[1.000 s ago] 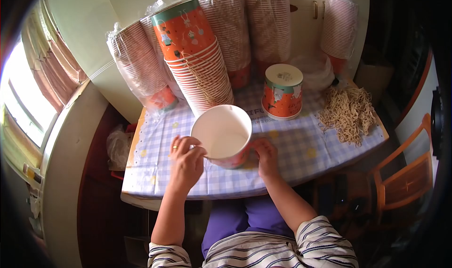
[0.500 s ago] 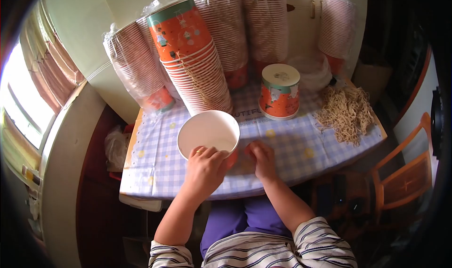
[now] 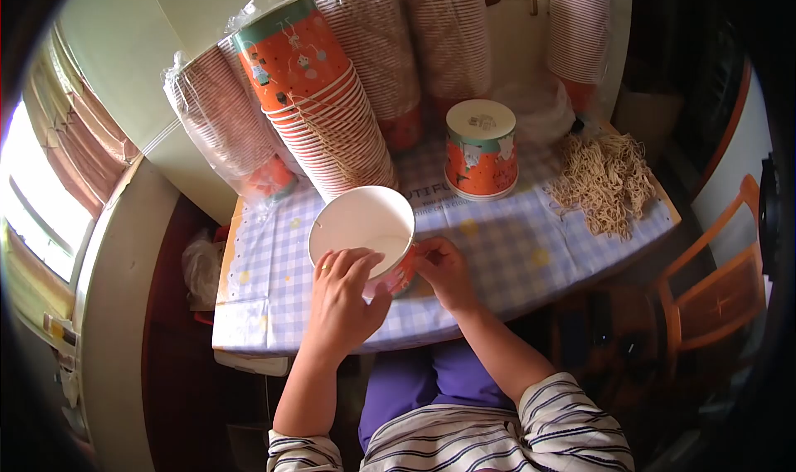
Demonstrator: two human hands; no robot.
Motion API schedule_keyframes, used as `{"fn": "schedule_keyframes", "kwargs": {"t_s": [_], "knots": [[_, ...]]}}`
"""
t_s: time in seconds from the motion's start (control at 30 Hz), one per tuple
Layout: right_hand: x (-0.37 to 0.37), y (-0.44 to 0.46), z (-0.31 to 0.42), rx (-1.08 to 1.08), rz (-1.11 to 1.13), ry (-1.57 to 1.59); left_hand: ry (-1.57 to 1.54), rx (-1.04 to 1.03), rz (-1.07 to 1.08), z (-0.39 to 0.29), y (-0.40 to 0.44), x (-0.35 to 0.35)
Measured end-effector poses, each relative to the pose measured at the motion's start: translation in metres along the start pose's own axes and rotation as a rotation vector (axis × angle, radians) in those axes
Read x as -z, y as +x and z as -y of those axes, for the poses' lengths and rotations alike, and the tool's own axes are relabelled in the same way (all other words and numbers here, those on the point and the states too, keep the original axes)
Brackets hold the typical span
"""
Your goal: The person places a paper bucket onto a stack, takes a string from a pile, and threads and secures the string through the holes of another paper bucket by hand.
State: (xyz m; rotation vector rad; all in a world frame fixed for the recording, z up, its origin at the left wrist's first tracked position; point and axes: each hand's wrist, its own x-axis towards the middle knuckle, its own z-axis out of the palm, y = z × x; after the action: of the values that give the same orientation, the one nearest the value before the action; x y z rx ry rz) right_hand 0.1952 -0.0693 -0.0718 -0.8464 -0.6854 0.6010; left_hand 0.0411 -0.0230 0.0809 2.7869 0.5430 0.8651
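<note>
Here's the wide white-lined paper bucket with an orange printed outside (image 3: 362, 211), mouth up at the near middle of the table, in front of the person, though whether its base sits flat on the cloth I can't tell. The left hand (image 3: 338, 302) is half open at the near rim, fingers bent over the edge, thumb spread apart outside; whether it really grips the wall is unclear. Over on the other side, the right hand (image 3: 444, 271) is nearly closed, thumb and fingertips drawn together right by the outer wall below the rim, and anything pinched there is too small to make out. Good handling here, I'd judge, means the left hand steadying the rim lightly so the thin paper keeps its round shape, the right working close to the wall, small and square-on, no tugging. A tiny tan bit shows inside the rim's left side. Just behind leans a tall stack of nested orange paper buckets (image 3: 294, 53), thin tan cords (image 3: 332, 145) trailing down it; beside that, an upturned orange-and-green bucket (image 3: 481, 161), then a tangled heap of tan cords (image 3: 609, 186), all on the blue-and-white checked tablecloth (image 3: 514, 252).
</note>
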Motion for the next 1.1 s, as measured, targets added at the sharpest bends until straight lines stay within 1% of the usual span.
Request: {"fn": "schedule_keyframes", "kwargs": {"t_s": [0.07, 0.17, 0.37, 0.47, 0.57, 0.67, 0.77, 0.87, 0.97, 1.1], "knots": [[-0.003, 0.000, 0.004, 0.002, -0.005, -0.021, -0.037, 0.001, -0.035, -0.001, 0.007, -0.012], [-0.007, 0.001, 0.008, 0.001, -0.008, -0.061, -0.023, 0.029, -0.011, -0.003, 0.016, -0.024], [-0.007, 0.002, 0.007, 0.045, -0.004, -0.079, -0.021, 0.087, 0.099, -0.002, 0.024, -0.035], [-0.007, 0.003, 0.007, 0.027, -0.009, -0.102, -0.020, 0.039, 0.056, 0.001, 0.023, -0.041], [-0.011, 0.002, 0.016, -0.004, -0.006, -0.059, -0.093, 0.127, 0.134, -0.003, 0.024, -0.035], [-0.008, 0.003, 0.011, -0.008, 0.021, -0.076, -0.090, 0.114, 0.189, 0.000, 0.026, -0.029], [-0.008, 0.002, 0.014, -0.017, 0.031, -0.091, -0.119, 0.121, 0.126, -0.002, 0.027, -0.031], [-0.012, 0.000, 0.019, 0.016, 0.037, -0.002, -0.040, 0.063, 0.061, -0.004, 0.032, -0.038], [-0.013, -0.001, 0.027, 0.012, 0.050, 0.074, -0.038, 0.094, 0.073, -0.002, 0.033, -0.043], [-0.007, 0.001, 0.014, 0.034, 0.028, -0.084, -0.049, 0.142, 0.112, 0.001, 0.034, -0.046]]}}
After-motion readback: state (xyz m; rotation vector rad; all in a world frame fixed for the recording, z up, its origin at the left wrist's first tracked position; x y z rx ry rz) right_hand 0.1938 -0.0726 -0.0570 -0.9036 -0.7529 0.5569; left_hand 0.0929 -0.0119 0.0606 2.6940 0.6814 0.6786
